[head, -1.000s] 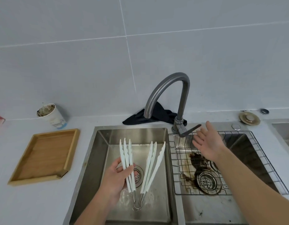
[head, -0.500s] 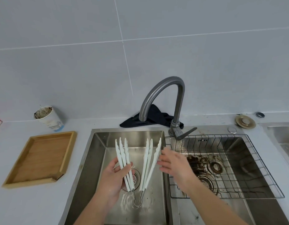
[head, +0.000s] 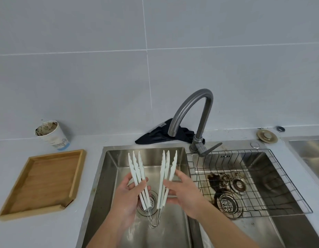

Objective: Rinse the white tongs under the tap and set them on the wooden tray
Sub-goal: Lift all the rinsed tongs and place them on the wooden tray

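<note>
I see the left hand (head: 127, 196) and right hand (head: 183, 194) each clamped on one splayed white tongs (head: 151, 179) arm over the left sink basin (head: 110, 176), wooden tray (head: 42, 183) well apart on the grey counter (head: 89, 140).

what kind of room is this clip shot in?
Most likely a home kitchen: a double stainless sink with a gooseneck tap, grey wall tiles, and a wire rack over the right basin. Both hands hold white tongs over the left basin.

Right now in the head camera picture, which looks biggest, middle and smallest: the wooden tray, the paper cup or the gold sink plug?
1. wooden tray
2. paper cup
3. gold sink plug
</note>
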A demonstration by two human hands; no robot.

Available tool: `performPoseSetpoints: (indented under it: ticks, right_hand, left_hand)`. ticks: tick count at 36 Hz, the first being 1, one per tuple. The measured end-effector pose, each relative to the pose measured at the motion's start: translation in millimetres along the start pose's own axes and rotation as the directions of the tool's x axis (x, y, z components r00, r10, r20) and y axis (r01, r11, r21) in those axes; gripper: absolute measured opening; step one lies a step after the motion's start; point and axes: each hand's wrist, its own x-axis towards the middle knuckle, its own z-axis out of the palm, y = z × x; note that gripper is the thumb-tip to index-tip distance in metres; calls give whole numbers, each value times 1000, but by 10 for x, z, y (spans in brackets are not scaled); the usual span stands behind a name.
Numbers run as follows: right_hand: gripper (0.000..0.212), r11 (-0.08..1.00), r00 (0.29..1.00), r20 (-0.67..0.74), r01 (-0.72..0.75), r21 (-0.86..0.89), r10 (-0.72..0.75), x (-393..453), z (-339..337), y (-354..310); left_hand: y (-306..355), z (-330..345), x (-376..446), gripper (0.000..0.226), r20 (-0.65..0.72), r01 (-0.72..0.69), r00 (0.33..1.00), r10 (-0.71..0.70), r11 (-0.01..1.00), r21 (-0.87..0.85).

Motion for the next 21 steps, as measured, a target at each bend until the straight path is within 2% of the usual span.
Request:
performPoseSetpoints:
  ticks: [15, 21]
  right_hand:
    - [34, 999, 984, -178, 12, -46, -20, 81, 741, 44]
    - [36, 1000, 976, -217, 27, -12, -29, 153, 1095, 103]
  left_hand:
    - [262, -601, 192, 27, 69, 36, 997, -33, 998, -42]
    - [383, -918, 276, 30, 101, 32, 995, -28, 999, -39]
